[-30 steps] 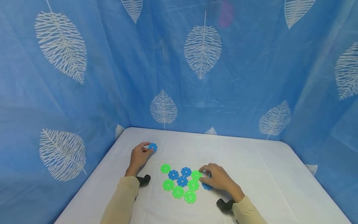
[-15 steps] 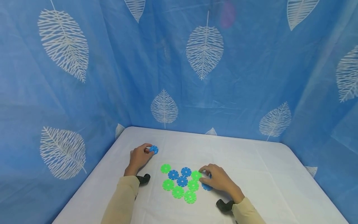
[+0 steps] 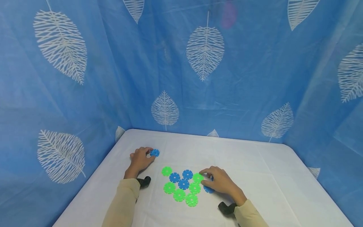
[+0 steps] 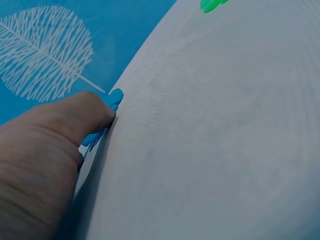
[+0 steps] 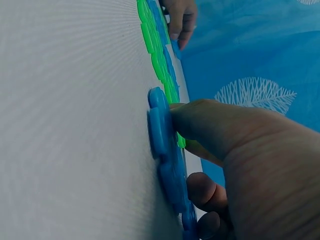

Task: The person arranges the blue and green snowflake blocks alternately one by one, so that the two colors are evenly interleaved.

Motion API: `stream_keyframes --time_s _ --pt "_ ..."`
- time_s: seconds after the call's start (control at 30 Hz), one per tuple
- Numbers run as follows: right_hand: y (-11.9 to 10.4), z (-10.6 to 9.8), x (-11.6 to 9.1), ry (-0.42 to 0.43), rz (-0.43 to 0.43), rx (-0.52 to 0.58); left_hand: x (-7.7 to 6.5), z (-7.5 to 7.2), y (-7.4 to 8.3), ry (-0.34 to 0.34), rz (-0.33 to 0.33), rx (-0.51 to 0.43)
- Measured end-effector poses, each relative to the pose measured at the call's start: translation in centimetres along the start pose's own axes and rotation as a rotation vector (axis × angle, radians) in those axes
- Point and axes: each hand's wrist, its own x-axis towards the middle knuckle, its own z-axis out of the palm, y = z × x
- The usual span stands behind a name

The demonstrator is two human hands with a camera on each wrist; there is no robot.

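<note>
In the head view my left hand is at the far left of the table, thumb and index finger pinching the edges of a blue snowflake building disc low over the cloth. The left wrist view shows the thumb against that blue disc, its lower side partly hidden. My right hand rests loosely curled at the right of the cluster, fingertips beside a green snowflake disc. Beneath its palm lies a blue disc, partly covered; the right wrist view shows this blue disc edge-on near the thumb.
Several green discs and blue discs lie flat and close together mid-table. One green disc is at the cluster's far left. A white cloth covers the table; a blue leaf-patterned curtain surrounds its back and sides.
The left hand has lowered the blue disc slightly toward the table and nearer to me; the disc now looks flatter. My right hand stays in place.
</note>
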Motion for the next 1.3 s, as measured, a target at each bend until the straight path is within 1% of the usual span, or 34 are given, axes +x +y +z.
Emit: stream_keyframes --time_s 0.23,0.33,0.4,0.57,0.7,0.9,0.97,1.07,1.17,1.3 --pt "0.1 0.1 0.0 -0.004 0.005 0.017 -0.3 -0.1 0.0 -0.025 -0.012 -0.014" --pt "0.2 0.2 0.2 0.007 0.009 0.024 -0.3 -0.3 0.1 -0.028 -0.016 -0.038" --pt "0.3 0.2 0.3 0.008 0.027 0.027 -0.3 -0.4 0.2 -0.029 -0.018 -0.057" --pt "0.3 0.3 0.6 -0.013 0.062 0.063 -0.4 -0.4 0.1 -0.03 -0.025 -0.071" --pt "0.3 0.5 0.6 -0.005 0.057 0.09 -0.6 -0.5 0.1 -0.033 -0.035 -0.081" --pt "0.6 0.8 0.4 0.046 0.047 0.109 -0.6 -0.4 0.1 -0.027 -0.049 -0.096" --pt "0.7 0.9 0.4 0.066 0.043 0.092 -0.7 -0.3 0.1 -0.026 -0.056 -0.092" --pt "0.6 1.1 0.4 0.112 0.029 0.035 -0.7 -0.3 0.0 -0.022 -0.056 -0.087" --pt "0.4 1.2 0.4 0.188 -0.023 -0.033 -0.7 -0.3 0.0 -0.023 -0.047 -0.083" --pt "0.2 1.1 0.5 0.275 -0.116 -0.112 -0.6 -0.4 0.0 -0.02 -0.038 -0.086"
